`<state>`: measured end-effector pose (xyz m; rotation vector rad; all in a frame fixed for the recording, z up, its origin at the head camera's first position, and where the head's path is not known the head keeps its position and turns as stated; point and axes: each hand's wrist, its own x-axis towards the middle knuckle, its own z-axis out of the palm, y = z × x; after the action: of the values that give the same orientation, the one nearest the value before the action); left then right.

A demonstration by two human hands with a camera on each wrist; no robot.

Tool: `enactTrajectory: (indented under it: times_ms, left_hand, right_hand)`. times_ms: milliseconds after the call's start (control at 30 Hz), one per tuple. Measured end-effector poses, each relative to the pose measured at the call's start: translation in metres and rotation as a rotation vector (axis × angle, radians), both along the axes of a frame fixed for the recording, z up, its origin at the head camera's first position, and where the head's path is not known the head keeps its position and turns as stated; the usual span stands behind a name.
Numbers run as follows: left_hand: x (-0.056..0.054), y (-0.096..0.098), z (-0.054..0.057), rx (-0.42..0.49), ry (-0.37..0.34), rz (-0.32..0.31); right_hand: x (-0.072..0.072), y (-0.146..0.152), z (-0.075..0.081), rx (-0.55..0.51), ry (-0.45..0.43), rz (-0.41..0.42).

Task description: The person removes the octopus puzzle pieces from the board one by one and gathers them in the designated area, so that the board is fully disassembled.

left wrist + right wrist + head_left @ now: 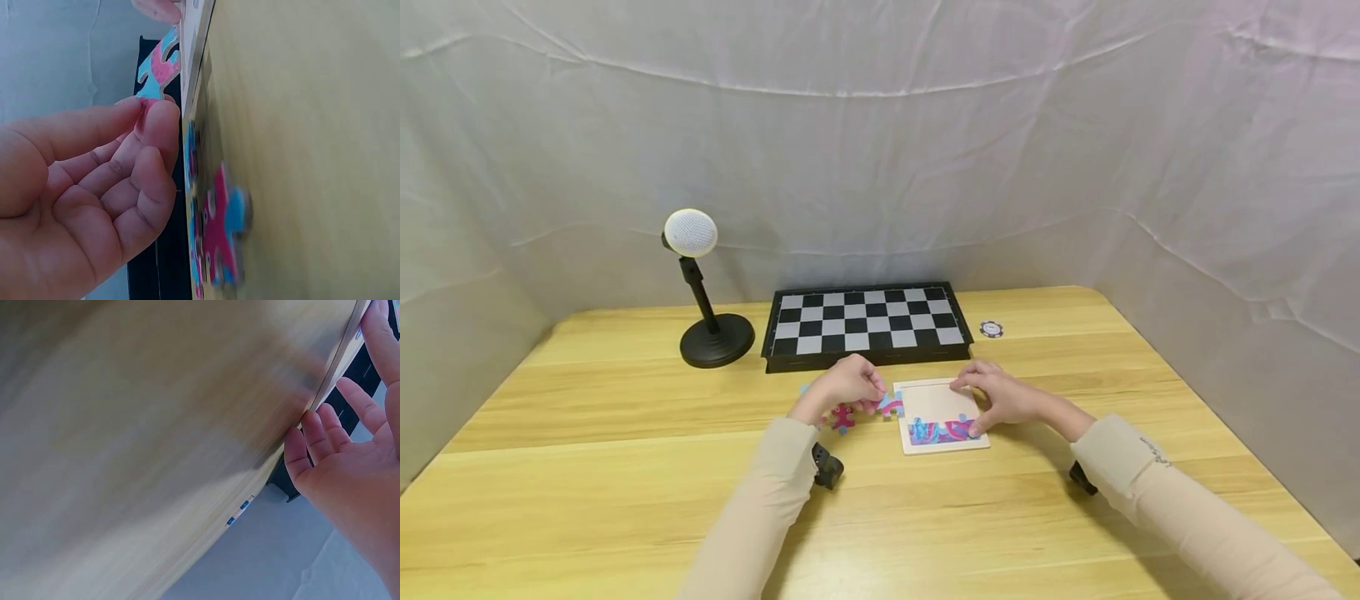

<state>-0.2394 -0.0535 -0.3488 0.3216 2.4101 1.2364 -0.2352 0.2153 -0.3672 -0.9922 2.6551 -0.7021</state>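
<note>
My left hand (852, 382) pinches a pink and light blue jigsaw piece (164, 65) between thumb and forefinger. That piece is raised at the left edge of a pale wooden puzzle tray (934, 398). Along the tray's near side lie fitted blue, purple and pink pieces (934, 432). On the tray's right side rests my right hand (1002, 397), thumb low by the fitted pieces and forefinger by the upper edge. In the right wrist view its other fingers (320, 439) are spread, touching along the tray's side. Under the left hand, loose jigsaw pieces (219, 231) lie on the table, partly hidden in the head view.
A black-framed chessboard (868, 321) lies just behind the tray. Right of it is a poker chip (991, 329). A round-headed lamp or microphone on a black stand (717, 340) is at back left. White cloth (865, 167) hangs around the wooden table (625, 500).
</note>
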Motion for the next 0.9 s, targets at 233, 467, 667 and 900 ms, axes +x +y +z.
enactTrajectory:
  times_ms: [233,467,667,900]
  left_hand:
    - [0.001,-0.009,0.0,-0.027,0.004,0.015]
    - [0.005,-0.016,0.001,-0.033,-0.012,0.04]
    - [0.008,-0.017,0.001,-0.045,-0.022,0.037]
    - [0.005,-0.019,0.0,-0.064,-0.024,-0.038]
  right_hand:
    - [0.001,0.0,0.0,0.004,0.002,0.004]
    - [0.0,0.0,0.0,0.003,0.003,0.01]
    - [0.0,0.0,-0.001,0.011,0.009,0.01]
    - [0.0,0.0,0.0,0.007,0.006,0.012]
